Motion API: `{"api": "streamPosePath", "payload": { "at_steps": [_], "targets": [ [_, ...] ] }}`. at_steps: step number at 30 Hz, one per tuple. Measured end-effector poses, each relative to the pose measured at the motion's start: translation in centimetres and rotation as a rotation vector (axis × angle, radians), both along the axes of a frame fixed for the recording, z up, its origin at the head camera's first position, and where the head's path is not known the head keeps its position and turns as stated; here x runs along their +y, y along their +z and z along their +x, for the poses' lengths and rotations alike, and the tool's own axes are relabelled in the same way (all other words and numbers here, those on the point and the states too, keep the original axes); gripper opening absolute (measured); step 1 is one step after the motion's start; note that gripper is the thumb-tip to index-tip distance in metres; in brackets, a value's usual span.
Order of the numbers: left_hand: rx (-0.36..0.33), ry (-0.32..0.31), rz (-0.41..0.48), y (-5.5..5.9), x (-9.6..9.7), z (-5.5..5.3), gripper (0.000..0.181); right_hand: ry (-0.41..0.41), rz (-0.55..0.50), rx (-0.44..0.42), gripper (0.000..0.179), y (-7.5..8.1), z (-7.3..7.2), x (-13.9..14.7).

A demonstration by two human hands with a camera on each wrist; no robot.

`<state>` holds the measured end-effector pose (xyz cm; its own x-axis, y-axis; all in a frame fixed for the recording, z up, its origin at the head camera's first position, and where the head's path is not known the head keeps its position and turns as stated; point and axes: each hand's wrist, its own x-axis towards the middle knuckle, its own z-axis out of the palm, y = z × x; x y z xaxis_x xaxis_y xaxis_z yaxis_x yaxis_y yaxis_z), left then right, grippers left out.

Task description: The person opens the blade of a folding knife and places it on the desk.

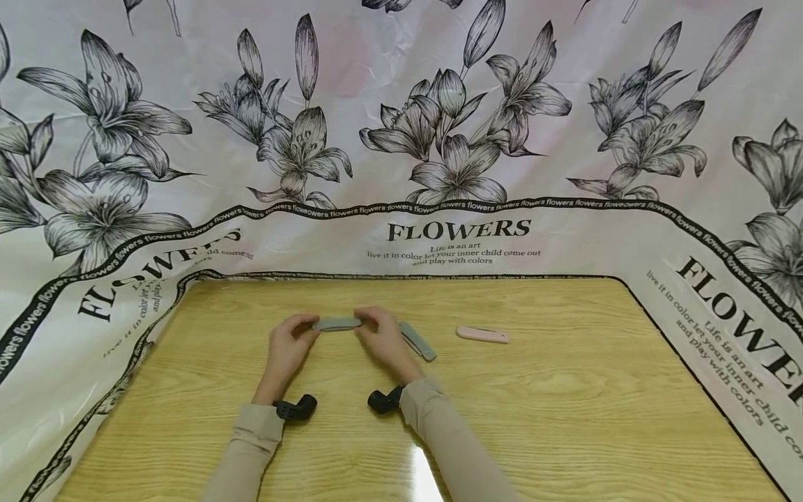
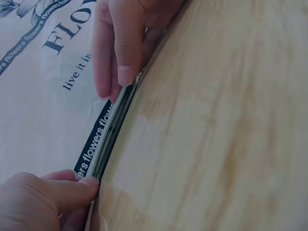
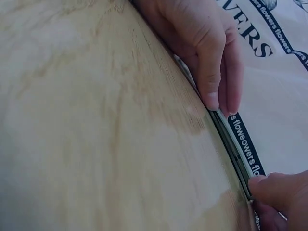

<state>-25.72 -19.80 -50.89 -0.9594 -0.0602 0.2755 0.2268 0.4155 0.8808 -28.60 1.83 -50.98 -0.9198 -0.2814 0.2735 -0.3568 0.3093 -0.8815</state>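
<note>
A slim grey-green slotted handle (image 1: 339, 324), shaped like a folded pocket knife, spans the gap between both hands. Its left end is pinched between thumb and fingers of my left hand (image 1: 291, 348). My right hand (image 1: 381, 338) pinches the other end. In the left wrist view the long slot along the handle (image 2: 111, 130) faces the camera, and no blade stands out from it. The right wrist view shows the same handle (image 3: 233, 149) edge-on, with a thumb at each end. A second grey handle (image 1: 419, 341) of the same kind lies on the table just right of my right hand.
Farther right lies a pink handle (image 1: 483, 335) of similar shape, with a small hole at one end. The wood-grain table (image 1: 564, 404) is bordered at the back and sides by a white flower-printed cloth (image 1: 464, 244). Both wrists carry black cameras (image 1: 296, 408).
</note>
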Motion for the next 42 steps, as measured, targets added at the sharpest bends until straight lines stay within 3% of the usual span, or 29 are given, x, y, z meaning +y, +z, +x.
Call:
{"api": "streamPosePath", "payload": {
  "at_steps": [6, 15, 22, 29, 42],
  "targets": [
    [-0.002, -0.023, 0.002, 0.17, -0.35, 0.49, 0.025, -0.030, 0.003, 0.063, 0.025, -0.53, 0.13, -0.47],
    [0.107, -0.092, -0.037, 0.05, -0.20, 0.04, 0.023, -0.024, 0.069, 0.027, 0.023, 0.00, 0.20, -0.24],
    [0.086, -0.089, -0.062, -0.07, -0.28, -0.27, 0.022, -0.024, 0.092, 0.049, 0.025, -0.05, -0.04, -0.15],
    [0.098, -0.101, -0.074, -0.18, -0.23, 0.07, 0.021, -0.035, 0.019, 0.057, 0.023, -0.40, 0.27, -0.09],
    [0.136, -0.109, -0.010, -0.42, -0.24, -0.05, 0.021, -0.042, -0.126, 0.005, 0.020, -0.43, 0.39, 0.26]
  ]
}}
